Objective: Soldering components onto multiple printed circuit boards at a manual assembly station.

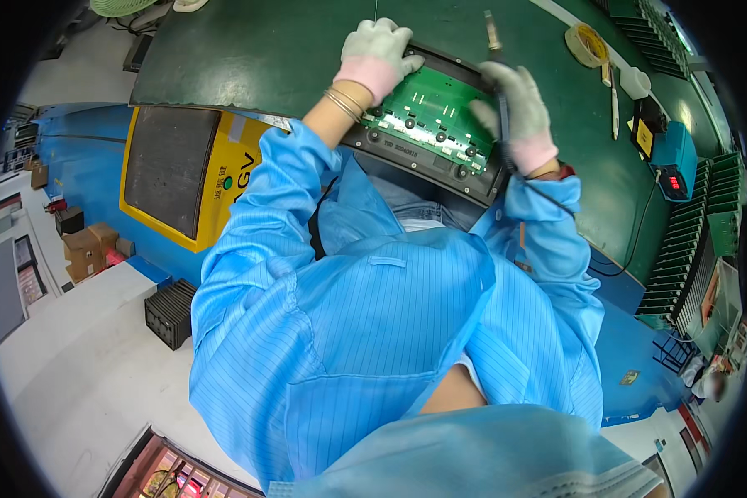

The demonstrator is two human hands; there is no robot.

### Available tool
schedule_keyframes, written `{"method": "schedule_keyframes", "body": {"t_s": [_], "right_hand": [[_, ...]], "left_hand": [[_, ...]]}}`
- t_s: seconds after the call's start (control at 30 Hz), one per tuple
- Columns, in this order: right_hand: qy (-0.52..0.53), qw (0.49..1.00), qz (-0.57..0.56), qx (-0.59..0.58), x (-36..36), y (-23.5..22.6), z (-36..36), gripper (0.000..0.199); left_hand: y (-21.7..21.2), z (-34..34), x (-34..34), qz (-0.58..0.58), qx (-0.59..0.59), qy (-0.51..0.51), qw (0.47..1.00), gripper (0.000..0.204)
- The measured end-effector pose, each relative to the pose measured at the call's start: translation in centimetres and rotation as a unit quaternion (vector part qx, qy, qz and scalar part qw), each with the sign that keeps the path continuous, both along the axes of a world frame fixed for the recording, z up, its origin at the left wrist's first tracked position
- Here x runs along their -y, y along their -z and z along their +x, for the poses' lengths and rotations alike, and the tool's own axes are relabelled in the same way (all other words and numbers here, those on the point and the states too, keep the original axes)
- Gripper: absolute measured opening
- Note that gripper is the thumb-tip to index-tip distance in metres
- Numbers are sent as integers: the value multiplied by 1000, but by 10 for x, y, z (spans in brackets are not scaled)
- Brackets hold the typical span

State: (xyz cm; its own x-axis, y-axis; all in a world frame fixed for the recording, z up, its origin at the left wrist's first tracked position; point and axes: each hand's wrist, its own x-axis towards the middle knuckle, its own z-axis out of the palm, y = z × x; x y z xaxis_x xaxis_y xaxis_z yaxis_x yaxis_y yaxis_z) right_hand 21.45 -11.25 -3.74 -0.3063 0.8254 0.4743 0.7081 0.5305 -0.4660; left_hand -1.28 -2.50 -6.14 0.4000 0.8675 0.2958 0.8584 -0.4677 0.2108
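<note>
Head view, one moment. A green circuit board (427, 120) is seen seated in a dark tray-like frame (473, 178) at the near edge of the green surface (257, 58), just in front of the seated person. The left hand (378, 54), gloved, is laid over the far-left corner of the frame, fingers curled on the rim; the grip is closed on the frame edge. The right hand (519, 112), gloved, is wrapped around a powered screwdriver (496, 50), held upright over the right part of the board.

Progress, judged: several dark fasteners are seen along the near edge of the board; whether all are seated cannot be told. Work at the right side appears to be in hand.

Room: open surface lies to the far left. A tape roll (588, 43) and a blue meter box (675, 158) stand well apart at right; racks (705, 224) close off that side.
</note>
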Motion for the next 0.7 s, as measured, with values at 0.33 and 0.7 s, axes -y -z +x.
{"method": "schedule_keyframes", "body": {"t_s": [0.33,0.7], "right_hand": [[17,994,-111,-9,-17,-8,-19,49],[40,972,-141,-185,13,-106,-30,34]], "left_hand": [[-5,-77,66,-56,145,-182,971,38],[-16,-89,138,-399,644,-143,637,48]]}}
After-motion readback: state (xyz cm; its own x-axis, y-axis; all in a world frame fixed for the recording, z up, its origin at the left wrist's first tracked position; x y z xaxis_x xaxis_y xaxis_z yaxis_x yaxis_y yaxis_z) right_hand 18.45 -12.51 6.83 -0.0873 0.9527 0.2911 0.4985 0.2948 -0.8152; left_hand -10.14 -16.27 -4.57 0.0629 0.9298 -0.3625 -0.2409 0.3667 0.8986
